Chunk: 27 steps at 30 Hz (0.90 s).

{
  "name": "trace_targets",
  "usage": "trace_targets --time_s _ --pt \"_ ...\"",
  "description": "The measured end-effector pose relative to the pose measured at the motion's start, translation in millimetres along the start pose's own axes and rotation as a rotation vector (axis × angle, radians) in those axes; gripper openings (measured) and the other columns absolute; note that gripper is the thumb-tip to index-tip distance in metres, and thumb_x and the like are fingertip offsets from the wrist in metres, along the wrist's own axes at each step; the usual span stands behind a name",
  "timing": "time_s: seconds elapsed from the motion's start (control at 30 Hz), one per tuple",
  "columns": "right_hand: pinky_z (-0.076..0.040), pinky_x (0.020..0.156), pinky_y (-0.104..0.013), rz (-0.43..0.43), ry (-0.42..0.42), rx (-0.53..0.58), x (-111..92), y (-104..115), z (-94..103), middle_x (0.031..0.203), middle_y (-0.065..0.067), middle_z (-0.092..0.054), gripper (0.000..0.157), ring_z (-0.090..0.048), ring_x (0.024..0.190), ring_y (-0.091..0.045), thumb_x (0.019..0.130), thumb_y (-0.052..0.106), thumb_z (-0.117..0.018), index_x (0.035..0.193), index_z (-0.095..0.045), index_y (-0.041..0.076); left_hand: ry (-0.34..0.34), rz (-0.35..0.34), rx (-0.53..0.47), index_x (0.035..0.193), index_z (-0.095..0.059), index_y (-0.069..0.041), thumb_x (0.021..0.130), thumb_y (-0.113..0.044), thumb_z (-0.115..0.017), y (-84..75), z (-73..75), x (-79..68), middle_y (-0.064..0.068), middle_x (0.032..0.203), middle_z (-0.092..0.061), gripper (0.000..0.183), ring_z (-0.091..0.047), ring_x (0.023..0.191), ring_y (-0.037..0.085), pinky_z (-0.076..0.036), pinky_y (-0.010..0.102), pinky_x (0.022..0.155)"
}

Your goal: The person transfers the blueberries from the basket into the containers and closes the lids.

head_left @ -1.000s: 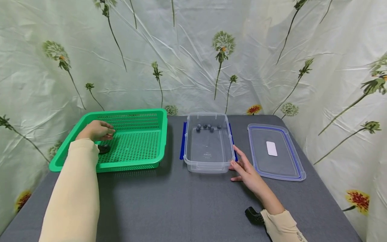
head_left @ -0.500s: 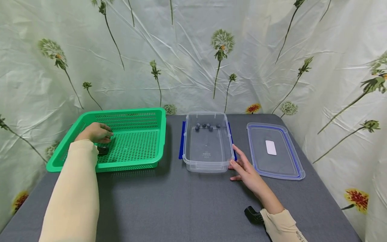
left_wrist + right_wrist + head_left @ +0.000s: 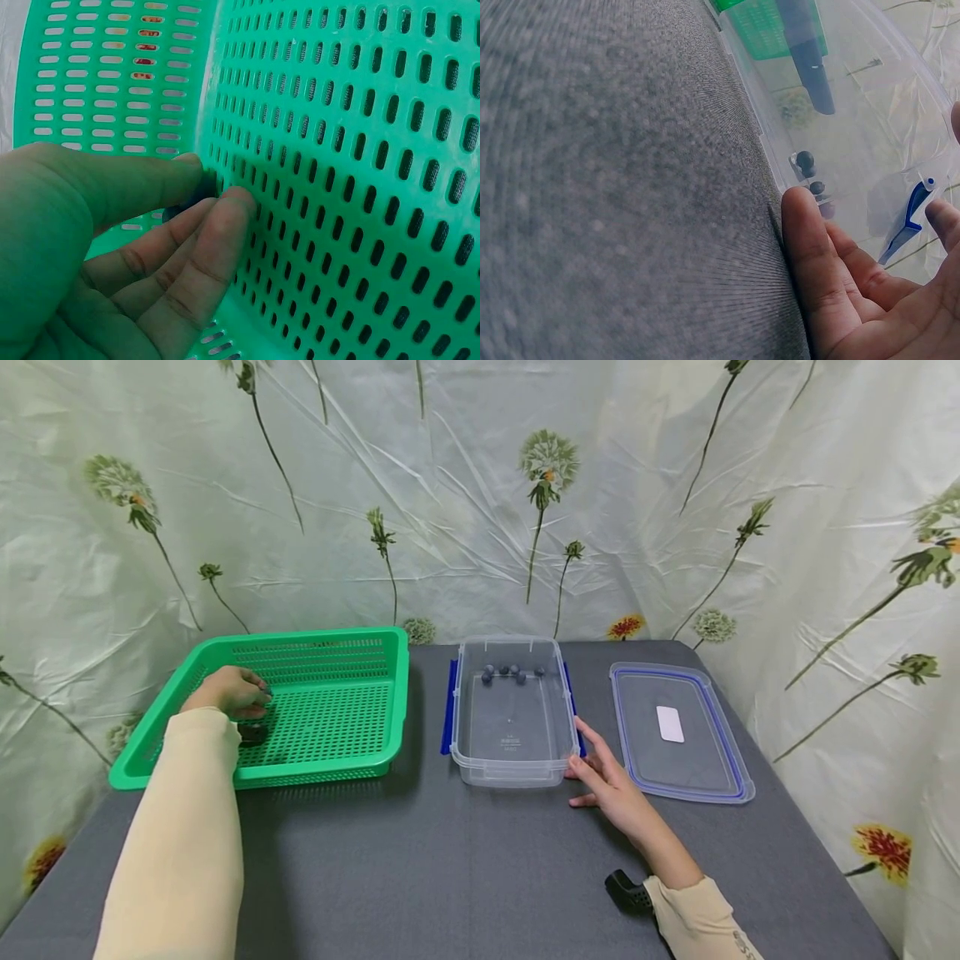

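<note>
Inside the green plastic basket [image 3: 330,772], my left hand [image 3: 228,691] pinches a blueberry [image 3: 191,201] between thumb and fingertips. The fingers hide much of that berry, which sits close to the perforated plastic in the left wrist view. My right hand [image 3: 611,785] rests against the near right corner of a clear plastic container [image 3: 517,774], its fingers spread and fairly straight along the side. Several blueberries [image 3: 504,670] lie toward the container's far end. Two of the berries [image 3: 805,163] show through the clear wall in the right wrist view.
To the container's right lies its clear lid [image 3: 705,760] with a blue seal and a white label. Blue latches [image 3: 450,710] hang at the container's sides. A grey cloth [image 3: 420,877] covers the table, and a flower-printed curtain [image 3: 465,502] hangs behind.
My left hand has shifted slightly down and left within the basket, and a bit of blue now shows at its fingertips. The right hand keeps its place at the container.
</note>
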State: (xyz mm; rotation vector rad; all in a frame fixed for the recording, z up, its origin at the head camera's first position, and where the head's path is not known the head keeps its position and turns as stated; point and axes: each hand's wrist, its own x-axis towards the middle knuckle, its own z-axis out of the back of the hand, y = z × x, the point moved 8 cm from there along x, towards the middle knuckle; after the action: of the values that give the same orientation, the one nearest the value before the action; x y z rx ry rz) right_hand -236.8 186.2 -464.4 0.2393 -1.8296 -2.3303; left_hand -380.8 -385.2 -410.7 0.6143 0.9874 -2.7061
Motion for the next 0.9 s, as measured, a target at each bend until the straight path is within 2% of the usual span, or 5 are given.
trace_targets --time_s 0.33,0.57,0.9 --pt "-0.067 0.079 -0.035 -0.005 0.005 -0.006 0.7 0.9 -1.1 0.142 -0.036 -0.052 0.066 -0.062 0.124 -0.040 0.117 0.023 -0.048 0.174 -0.015 0.026 0.102 -0.028 0.057 0.129 -0.053 0.016 0.107 -0.005 -0.059 -2.4 -9.2 -5.8 0.007 0.092 -0.069 0.031 -0.069 0.075 0.012 -0.060 0.033 0.074" --pt "-0.067 0.078 -0.035 0.003 0.007 -0.009 1.1 1.5 -0.9 0.141 -0.035 -0.053 0.066 -0.062 0.124 -0.040 0.117 0.023 -0.048 0.174 -0.016 0.026 0.122 -0.053 0.029 0.120 -0.057 0.012 0.108 -0.007 -0.060 -7.7 -15.1 -4.2 0.006 0.090 -0.069 0.022 -0.068 0.075 0.013 -0.060 0.030 0.073" --pt "-0.067 0.079 -0.035 -0.003 0.006 -0.007 -0.1 1.0 0.0 0.141 -0.035 -0.052 0.066 -0.062 0.124 -0.039 0.117 0.023 -0.047 0.174 -0.015 0.026 0.132 -0.119 0.006 0.127 -0.055 0.011 0.114 -0.014 -0.054 -27.4 -15.9 -5.0 0.004 0.091 -0.066 0.028 -0.061 0.082 0.018 -0.055 0.033 0.076"
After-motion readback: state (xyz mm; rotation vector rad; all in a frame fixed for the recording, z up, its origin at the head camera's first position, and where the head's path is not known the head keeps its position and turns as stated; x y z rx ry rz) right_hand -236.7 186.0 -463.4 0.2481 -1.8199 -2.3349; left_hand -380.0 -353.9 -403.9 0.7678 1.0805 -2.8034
